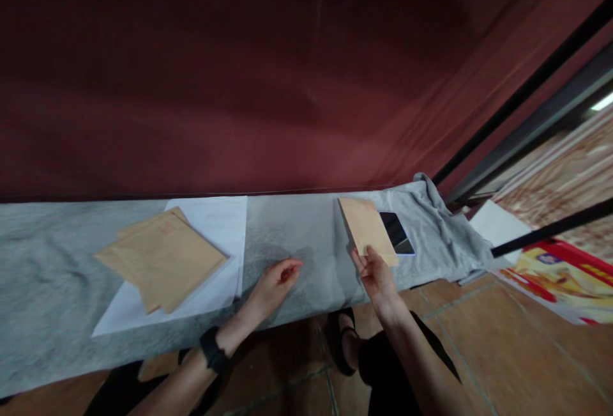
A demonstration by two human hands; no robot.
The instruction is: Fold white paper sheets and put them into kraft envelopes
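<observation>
In the head view, my right hand (376, 273) grips the near end of a brown paper envelope (366, 224), thumb on top and fingers underneath. The envelope is tilted and overlaps a dark-screened phone (396, 232) from this angle. My left hand (280, 280), with a black band at the wrist, hovers over the grey cloth, its fingers loosely curled in and nothing visible in them. To its left, several brown envelopes (167, 259) lie in an uneven pile on white paper sheets (220, 227).
A grey cloth (297, 231) covers the long narrow bench. Behind it rises a dark red wall (268, 115). At the right are black poles (536, 84) and a red and yellow printed box (569, 275) by the tiled floor (460, 320).
</observation>
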